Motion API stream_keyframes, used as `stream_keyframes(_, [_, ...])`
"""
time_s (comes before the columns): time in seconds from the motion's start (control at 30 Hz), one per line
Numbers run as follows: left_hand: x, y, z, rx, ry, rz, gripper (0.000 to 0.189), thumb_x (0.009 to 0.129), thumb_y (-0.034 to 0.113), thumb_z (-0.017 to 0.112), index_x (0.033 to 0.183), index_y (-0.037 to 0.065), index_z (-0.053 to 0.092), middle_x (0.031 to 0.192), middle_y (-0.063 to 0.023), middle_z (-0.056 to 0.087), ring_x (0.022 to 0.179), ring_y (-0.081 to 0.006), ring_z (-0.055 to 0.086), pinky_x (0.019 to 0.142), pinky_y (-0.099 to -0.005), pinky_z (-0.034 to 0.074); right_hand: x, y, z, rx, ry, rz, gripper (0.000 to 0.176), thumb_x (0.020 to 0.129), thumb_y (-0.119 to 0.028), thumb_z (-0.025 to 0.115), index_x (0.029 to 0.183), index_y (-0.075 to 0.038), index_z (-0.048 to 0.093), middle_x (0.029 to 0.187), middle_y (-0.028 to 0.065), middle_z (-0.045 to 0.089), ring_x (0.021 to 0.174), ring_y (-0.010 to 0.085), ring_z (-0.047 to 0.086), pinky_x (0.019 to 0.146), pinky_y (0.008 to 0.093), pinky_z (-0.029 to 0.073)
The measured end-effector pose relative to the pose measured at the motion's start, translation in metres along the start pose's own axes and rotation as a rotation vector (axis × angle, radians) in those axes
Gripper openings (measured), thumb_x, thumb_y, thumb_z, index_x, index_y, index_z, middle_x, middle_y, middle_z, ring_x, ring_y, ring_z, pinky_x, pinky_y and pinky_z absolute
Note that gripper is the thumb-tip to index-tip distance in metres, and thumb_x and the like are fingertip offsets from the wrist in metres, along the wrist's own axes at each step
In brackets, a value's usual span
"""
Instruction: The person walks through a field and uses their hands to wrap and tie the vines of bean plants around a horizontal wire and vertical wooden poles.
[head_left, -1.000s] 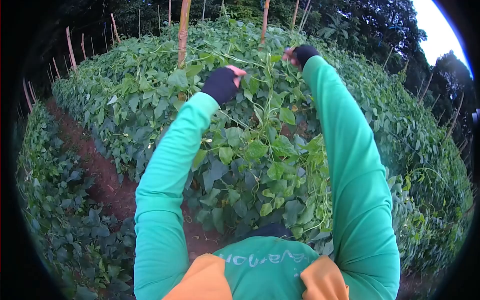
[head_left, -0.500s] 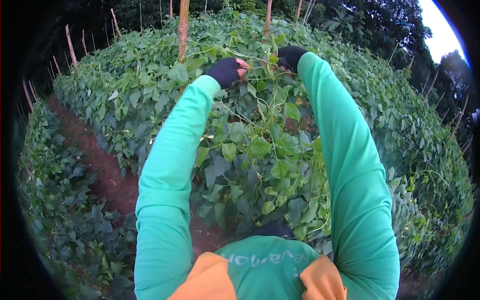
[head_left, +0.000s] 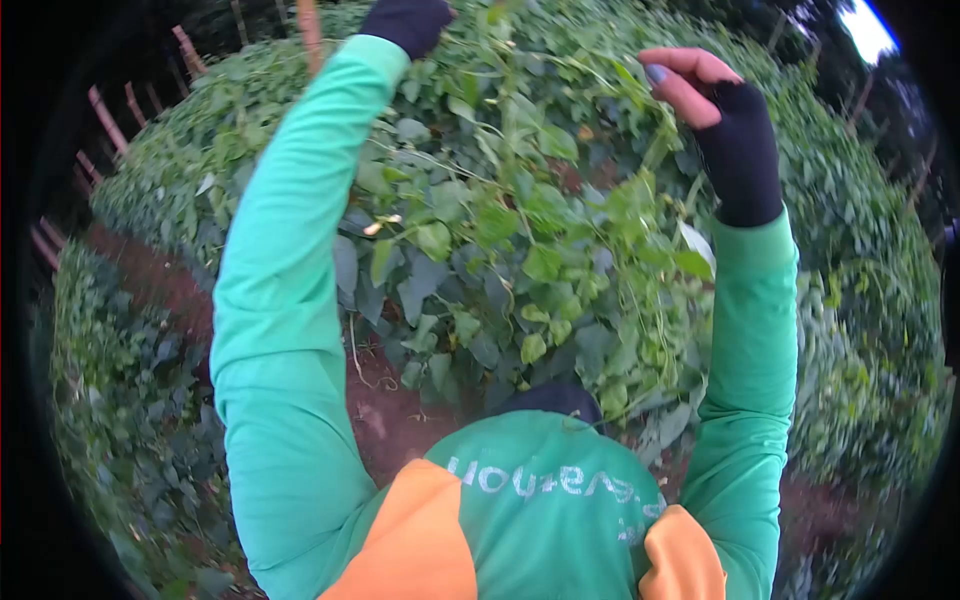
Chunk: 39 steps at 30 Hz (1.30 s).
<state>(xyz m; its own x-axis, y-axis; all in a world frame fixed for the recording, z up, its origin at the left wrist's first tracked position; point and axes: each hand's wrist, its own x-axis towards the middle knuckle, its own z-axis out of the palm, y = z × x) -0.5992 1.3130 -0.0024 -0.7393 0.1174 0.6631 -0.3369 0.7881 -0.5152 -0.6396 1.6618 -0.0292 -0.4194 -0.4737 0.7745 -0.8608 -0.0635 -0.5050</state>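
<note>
My left hand (head_left: 408, 24), in a dark fingerless glove, is at the top edge beside the leafy vines (head_left: 500, 130); its fingers are hidden, so what they hold does not show. To the right, my right hand (head_left: 715, 110) wears a similar glove. Its bare thumb and forefinger are pinched together at a thin green vine (head_left: 632, 90), which hangs down from the fingertips with small leaves. Below both hands, a dense mass of climbing plants fills the middle.
Wooden stakes (head_left: 308, 35) stand among the plants at the upper left. A reddish soil path (head_left: 150, 275) runs along the left, with low foliage (head_left: 120, 420) beside it. Bare ground (head_left: 400, 410) shows near my body. More vines (head_left: 850, 250) cover the right side.
My hands have moved apart: the left toward the upper left, the right outward and to the right with a vine at its fingertips. The view has tilted further down.
</note>
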Motion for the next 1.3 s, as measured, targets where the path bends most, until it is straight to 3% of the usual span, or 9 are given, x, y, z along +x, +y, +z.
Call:
stream_keyframes(0.1, [0.003,-0.047,0.096,-0.297,0.096,0.214,0.038,0.073,0.007,0.056,0.110,0.016,0.061,0.101,-0.0083,0.061,0.100,-0.0291,0.056,0.086,-0.0377,0.045,-0.065,-0.016,-0.031,0.045,0.004,0.232,0.019,0.083,-0.017,0.064,0.096,-0.004,0.067,0.077,-0.0023,0.060,0.071,0.0056,0.052,0.066,0.0207,0.040])
stream_keyframes(0.23, [-0.018,-0.028,0.063,-0.328,-0.438,-0.064,0.039,0.069,0.015,0.059,0.107,0.018,0.065,0.106,-0.0089,0.062,0.103,-0.0270,0.057,0.090,-0.0372,0.044,-0.149,0.003,-0.065,-0.050,-0.042,0.478,0.015,0.083,-0.009,0.060,0.096,-0.003,0.066,0.085,0.0019,0.062,0.079,0.0084,0.055,0.072,0.0227,0.042])
stream_keyframes(0.63, [-0.070,0.072,-0.036,-0.705,0.644,-0.018,0.040,0.075,0.010,0.054,0.115,0.009,0.061,0.114,-0.0119,0.061,0.111,-0.0252,0.054,0.098,-0.0364,0.039,-0.276,0.032,-0.022,-0.270,-0.097,0.235,0.063,0.061,0.011,0.065,0.117,-0.016,0.058,0.120,0.0121,0.049,0.071,0.0210,0.057,0.061,0.0302,0.050])
stream_keyframes(0.7, [-0.083,0.148,-0.073,-1.030,0.608,0.029,0.034,0.073,0.005,0.054,0.106,0.007,0.064,0.103,-0.0082,0.062,0.091,-0.0202,0.058,0.082,-0.0330,0.045,-0.278,0.045,-0.013,-0.286,-0.027,0.059,0.051,0.060,0.009,0.067,0.106,-0.013,0.062,0.112,0.0114,0.054,0.073,0.0209,0.058,0.061,0.0300,0.050])
stream_keyframes(0.8, [-0.115,0.247,-0.097,-1.759,-0.073,0.173,0.026,0.081,0.006,0.050,0.103,0.003,0.063,0.097,-0.0064,0.058,0.074,-0.0152,0.052,0.066,-0.0299,0.042,-0.283,0.040,-0.010,-0.209,-0.156,0.120,0.044,0.062,0.007,0.061,0.102,-0.011,0.063,0.105,0.0114,0.057,0.080,0.0247,0.058,0.062,0.0337,0.048])
stream_keyframes(0.87, [-0.119,0.301,-0.080,-1.746,-0.024,0.637,0.026,0.085,0.021,0.053,0.104,0.005,0.062,0.100,-0.0122,0.060,0.083,-0.0274,0.057,0.077,-0.0390,0.045,-0.291,0.033,-0.005,-0.183,-0.241,0.180,0.047,0.063,0.006,0.060,0.106,-0.011,0.063,0.105,0.0120,0.056,0.081,0.0263,0.058,0.064,0.0346,0.048])
stream_keyframes(1.07, [-0.122,0.367,-0.061,-0.946,-0.113,0.858,0.023,0.079,0.015,0.057,0.101,0.012,0.063,0.092,-0.0075,0.062,0.091,-0.0272,0.057,0.088,-0.0437,0.043,-0.316,0.027,0.001,-0.127,-0.318,0.146,0.066,0.061,0.006,0.057,0.123,-0.016,0.054,0.108,0.0136,0.055,0.088,0.0301,0.056,0.072,0.0387,0.047])
stream_keyframes(1.2, [-0.086,0.360,-0.077,-1.418,-0.181,0.529,0.014,0.080,0.012,0.061,0.092,0.008,0.065,0.079,-0.0097,0.061,0.076,-0.0294,0.059,0.073,-0.0373,0.048,-0.304,0.024,-0.013,-0.122,-0.330,0.170,0.059,0.066,0.005,0.060,0.124,-0.009,0.052,0.115,0.0148,0.050,0.086,0.0235,0.058,0.065,0.0326,0.047])
stream_keyframes(1.3, [-0.055,0.346,-0.100,-1.642,-0.232,0.155,0.020,0.085,0.016,0.060,0.101,0.005,0.064,0.086,-0.0069,0.067,0.078,-0.0152,0.063,0.069,-0.0295,0.048,-0.279,0.022,-0.020,-0.276,-0.110,-0.011,0.064,0.062,-0.001,0.062,0.124,-0.015,0.052,0.123,0.0140,0.049,0.108,0.0320,0.051,0.089,0.0425,0.042])
